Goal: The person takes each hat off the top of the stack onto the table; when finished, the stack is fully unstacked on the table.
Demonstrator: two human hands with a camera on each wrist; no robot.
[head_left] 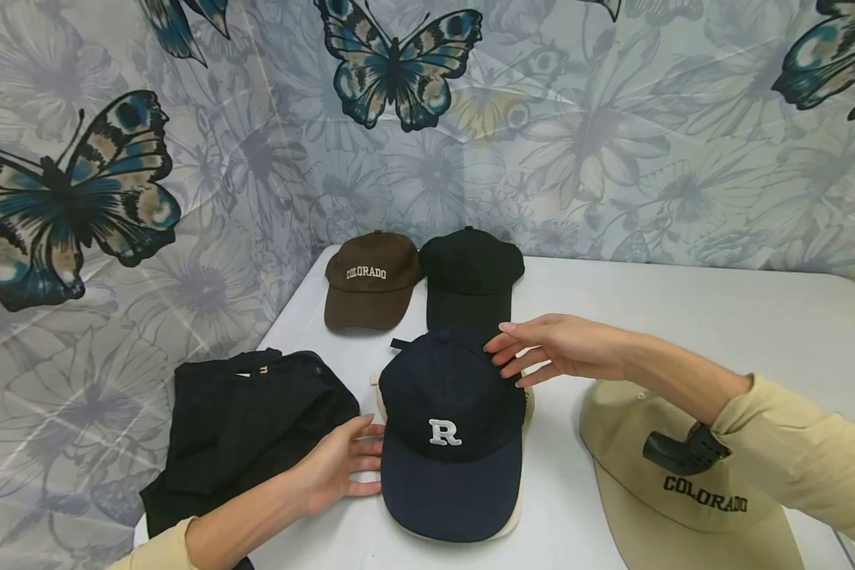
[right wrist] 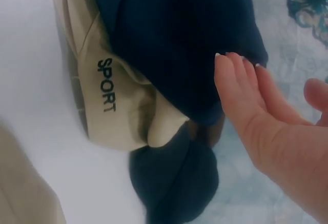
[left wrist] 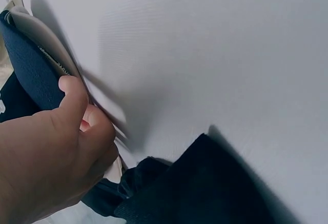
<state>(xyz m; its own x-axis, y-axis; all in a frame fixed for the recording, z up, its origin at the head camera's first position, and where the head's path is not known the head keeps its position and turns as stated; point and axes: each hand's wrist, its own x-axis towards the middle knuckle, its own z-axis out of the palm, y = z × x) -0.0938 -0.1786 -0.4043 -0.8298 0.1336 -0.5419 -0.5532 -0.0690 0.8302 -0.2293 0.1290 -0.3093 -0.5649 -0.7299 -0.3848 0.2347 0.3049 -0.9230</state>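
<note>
While our left hand [head_left: 338,467] lies on the white tabletop [head_left: 684,317] with its fingers nearly straight and their tips against the left edge of the navy cotton baseball cap with a white letter R [head_left: 450,431], our right hand [head_left: 549,348] hovers released at the back right of the crown, straight fingertips [right wrist: 233,62] brushing the cloth without gripping it. From the left wrist view, the thumb [left wrist: 72,98] presses at the stacked brims, though we cannot tell whether it pinches them. That navy cap sits in the middle of the tabletop, on top of a cream cap printed SPORT [right wrist: 110,106] that peeks out beneath it. We judge the cap light and soft in the crown, likely to dent under a squeeze, with a stiffer brim; the brim edge or the crown's sides look like the surest places to take hold. Further out lie a heap of black fabric [head_left: 249,419] at left, a brown COLORADO cap [head_left: 372,281] and a plain black cap [head_left: 473,273] behind, and a beige COLORADO cap [head_left: 655,475] at right.
</note>
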